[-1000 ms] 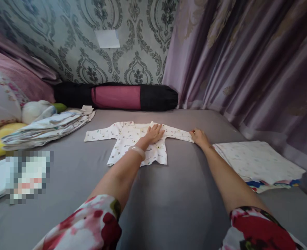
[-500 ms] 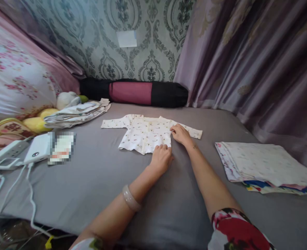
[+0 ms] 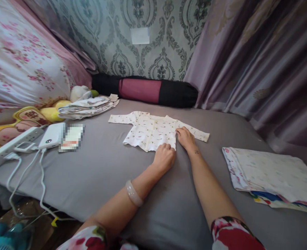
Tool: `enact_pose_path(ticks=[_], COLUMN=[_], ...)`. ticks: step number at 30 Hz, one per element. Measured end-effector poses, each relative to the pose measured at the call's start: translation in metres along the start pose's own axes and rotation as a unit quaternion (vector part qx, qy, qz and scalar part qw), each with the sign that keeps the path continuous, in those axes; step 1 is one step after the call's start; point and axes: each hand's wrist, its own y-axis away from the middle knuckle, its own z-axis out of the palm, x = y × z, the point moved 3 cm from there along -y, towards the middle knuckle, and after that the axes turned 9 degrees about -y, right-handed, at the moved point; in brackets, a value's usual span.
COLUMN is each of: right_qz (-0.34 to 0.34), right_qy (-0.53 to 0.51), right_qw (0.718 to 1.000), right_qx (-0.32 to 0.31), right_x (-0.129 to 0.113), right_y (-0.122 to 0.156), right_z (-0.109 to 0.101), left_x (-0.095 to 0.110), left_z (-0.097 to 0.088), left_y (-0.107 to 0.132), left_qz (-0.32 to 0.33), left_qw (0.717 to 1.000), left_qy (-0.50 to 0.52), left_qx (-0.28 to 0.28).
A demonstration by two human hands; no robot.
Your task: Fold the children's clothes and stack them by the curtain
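A small white printed baby shirt (image 3: 150, 130) lies spread flat on the grey bed sheet (image 3: 111, 173), sleeves out to both sides. My left hand (image 3: 165, 157) is closed at the shirt's near right hem corner, fingers curled on the cloth edge. My right hand (image 3: 186, 138) rests on the shirt's right side where the sleeve starts, fingers bent down onto the fabric. A pale bangle (image 3: 133, 193) sits on my left wrist.
A stack of folded cloths (image 3: 273, 175) lies at the right. A pile of unfolded clothes (image 3: 87, 106) and soft toys (image 3: 51, 113) sit at the left, with a power strip (image 3: 10, 146), a white charger (image 3: 51, 136) and cables. A black-and-pink bolster (image 3: 145, 91) lies against the wall; curtains hang at the right.
My left hand moved from the shirt's chest down to its near right hem corner. My right hand slid in from the sleeve end to the shirt's right side. The view swung left.
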Motion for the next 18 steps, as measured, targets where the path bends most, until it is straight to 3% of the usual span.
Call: enact_pose_path(ticks=[3, 8, 12, 15, 18], right_qz=[0.002, 0.009, 0.006, -0.009, -0.051], right_qy=[-0.003, -0.005, 0.02, 0.035, 0.006], right_qw=[1.0, 1.0, 1.0, 0.999, 0.999], right_qx=[0.001, -0.004, 0.004, 0.027, -0.01], right_x=[0.003, 0.008, 0.0, -0.019, -0.044], right_y=[-0.002, -0.004, -0.002, 0.0, 0.007], right_z=[0.0, -0.001, -0.008, -0.007, 0.01], left_x=[0.002, 0.006, 0.007, -0.007, -0.044], left_z=[0.0, 0.005, 0.005, 0.003, -0.002], left_y=[-0.004, -0.008, -0.006, -0.006, -0.005], left_qz=[0.0, 0.005, 0.021, -0.032, -0.138], left_qw=[0.999, 0.999, 0.997, 0.991, 0.976], left_qy=[0.033, 0.045, 0.074, 0.116, 0.131], left_qx=[0.028, -0.009, 0.012, 0.05, 0.11])
